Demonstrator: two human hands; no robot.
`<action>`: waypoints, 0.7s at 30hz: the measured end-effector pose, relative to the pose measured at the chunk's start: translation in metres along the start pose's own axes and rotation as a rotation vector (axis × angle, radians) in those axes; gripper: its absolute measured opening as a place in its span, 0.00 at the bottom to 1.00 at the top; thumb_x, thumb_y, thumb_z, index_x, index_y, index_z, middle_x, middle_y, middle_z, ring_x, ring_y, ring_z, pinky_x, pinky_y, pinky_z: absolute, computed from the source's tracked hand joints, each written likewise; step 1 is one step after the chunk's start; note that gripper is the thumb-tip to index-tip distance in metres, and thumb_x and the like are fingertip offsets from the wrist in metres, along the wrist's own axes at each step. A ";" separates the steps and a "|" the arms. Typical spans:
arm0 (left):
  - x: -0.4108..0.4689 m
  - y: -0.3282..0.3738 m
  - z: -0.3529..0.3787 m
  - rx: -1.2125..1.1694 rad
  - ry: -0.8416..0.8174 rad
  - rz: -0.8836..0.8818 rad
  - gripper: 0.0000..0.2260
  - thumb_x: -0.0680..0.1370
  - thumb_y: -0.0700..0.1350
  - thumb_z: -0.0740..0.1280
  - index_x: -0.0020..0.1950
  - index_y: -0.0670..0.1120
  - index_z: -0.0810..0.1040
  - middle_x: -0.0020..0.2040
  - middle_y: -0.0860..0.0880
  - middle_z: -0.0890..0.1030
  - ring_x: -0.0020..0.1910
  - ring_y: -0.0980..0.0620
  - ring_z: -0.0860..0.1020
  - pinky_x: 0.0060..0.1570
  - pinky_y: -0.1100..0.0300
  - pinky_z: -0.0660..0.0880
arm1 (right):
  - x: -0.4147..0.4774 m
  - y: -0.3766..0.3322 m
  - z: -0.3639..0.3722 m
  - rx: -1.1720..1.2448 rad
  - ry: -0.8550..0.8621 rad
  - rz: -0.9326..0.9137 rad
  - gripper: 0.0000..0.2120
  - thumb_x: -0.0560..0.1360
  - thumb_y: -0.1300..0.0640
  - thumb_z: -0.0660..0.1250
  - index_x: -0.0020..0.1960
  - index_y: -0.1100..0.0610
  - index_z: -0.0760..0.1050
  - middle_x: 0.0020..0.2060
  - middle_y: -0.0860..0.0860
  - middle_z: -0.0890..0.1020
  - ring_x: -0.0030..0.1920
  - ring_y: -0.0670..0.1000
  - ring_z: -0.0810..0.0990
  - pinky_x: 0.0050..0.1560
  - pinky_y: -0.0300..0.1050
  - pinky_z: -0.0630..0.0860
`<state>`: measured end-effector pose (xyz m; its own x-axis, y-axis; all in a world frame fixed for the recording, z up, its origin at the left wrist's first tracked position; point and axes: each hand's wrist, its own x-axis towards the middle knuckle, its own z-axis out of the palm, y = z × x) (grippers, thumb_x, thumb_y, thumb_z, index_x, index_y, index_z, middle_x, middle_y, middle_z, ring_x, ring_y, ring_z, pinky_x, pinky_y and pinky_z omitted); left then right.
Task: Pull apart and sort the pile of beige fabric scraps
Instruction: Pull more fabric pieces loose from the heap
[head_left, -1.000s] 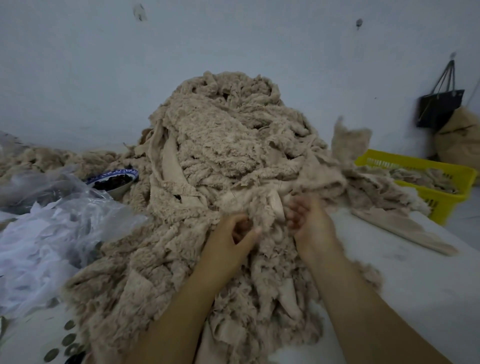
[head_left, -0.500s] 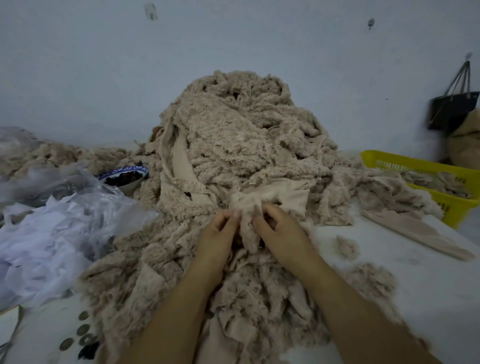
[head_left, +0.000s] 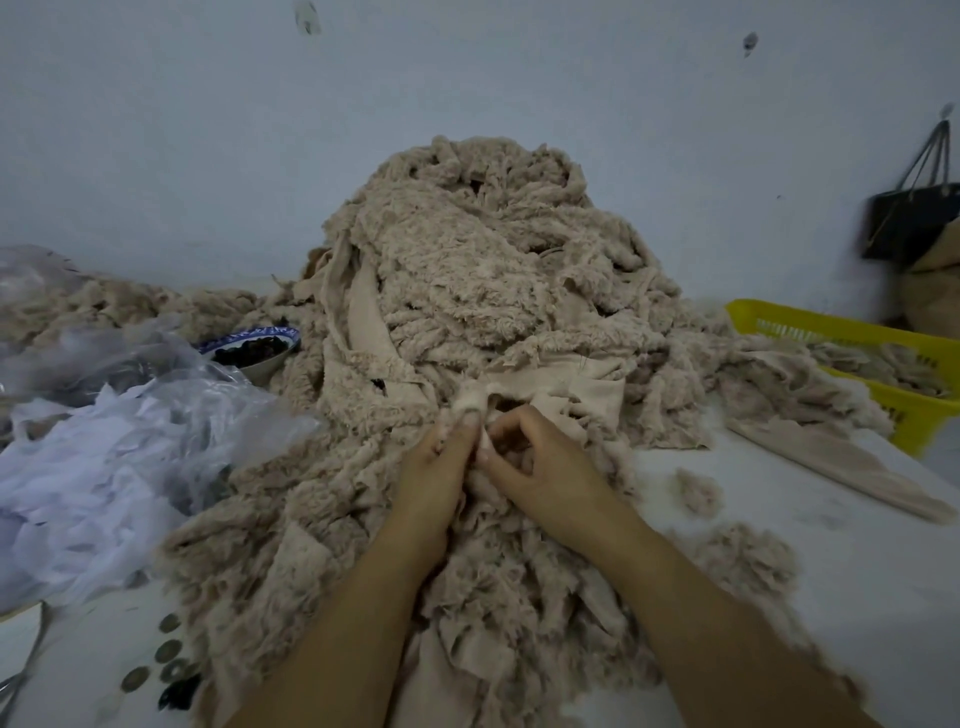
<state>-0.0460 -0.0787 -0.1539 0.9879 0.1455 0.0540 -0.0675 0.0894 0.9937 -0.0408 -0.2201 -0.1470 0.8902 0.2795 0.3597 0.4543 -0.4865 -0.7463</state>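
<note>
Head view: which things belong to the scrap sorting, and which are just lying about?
Job: pile of beige scraps; scrap pinched by left hand and right hand; yellow basket holding scraps.
Lying about: bowl; plastic bags; hanging black bag; small discs.

The counter (head_left: 857, 597) is carrying a pile of beige fabric scraps (head_left: 483, 291); plastic bags (head_left: 130, 441), a bowl (head_left: 254, 345) and coins (head_left: 169, 649) are lying to its left, loose tufts (head_left: 698, 491) and a flat strip (head_left: 831, 462) to its right.
</note>
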 end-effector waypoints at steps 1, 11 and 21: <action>0.001 0.003 -0.002 -0.130 0.024 -0.040 0.18 0.80 0.56 0.66 0.54 0.42 0.83 0.43 0.43 0.87 0.41 0.46 0.86 0.40 0.56 0.81 | 0.001 0.001 0.000 -0.041 -0.012 0.011 0.06 0.78 0.44 0.65 0.52 0.44 0.71 0.46 0.39 0.77 0.43 0.37 0.75 0.38 0.35 0.70; 0.013 0.016 -0.024 -0.815 0.025 -0.192 0.23 0.81 0.60 0.60 0.54 0.44 0.85 0.49 0.45 0.85 0.46 0.48 0.84 0.47 0.52 0.82 | 0.007 0.020 -0.012 -0.167 0.117 0.165 0.14 0.83 0.49 0.60 0.39 0.49 0.69 0.35 0.46 0.76 0.33 0.42 0.72 0.31 0.35 0.66; 0.007 0.012 -0.014 -0.572 -0.311 -0.209 0.23 0.81 0.61 0.60 0.58 0.45 0.85 0.51 0.44 0.84 0.46 0.48 0.83 0.44 0.53 0.81 | -0.001 -0.001 0.001 0.069 -0.073 0.003 0.11 0.80 0.43 0.60 0.62 0.39 0.72 0.49 0.31 0.76 0.47 0.32 0.76 0.43 0.30 0.71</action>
<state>-0.0415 -0.0625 -0.1430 0.9767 -0.2133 -0.0226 0.1500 0.6041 0.7827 -0.0417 -0.2190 -0.1471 0.8854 0.3390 0.3180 0.4464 -0.4295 -0.7850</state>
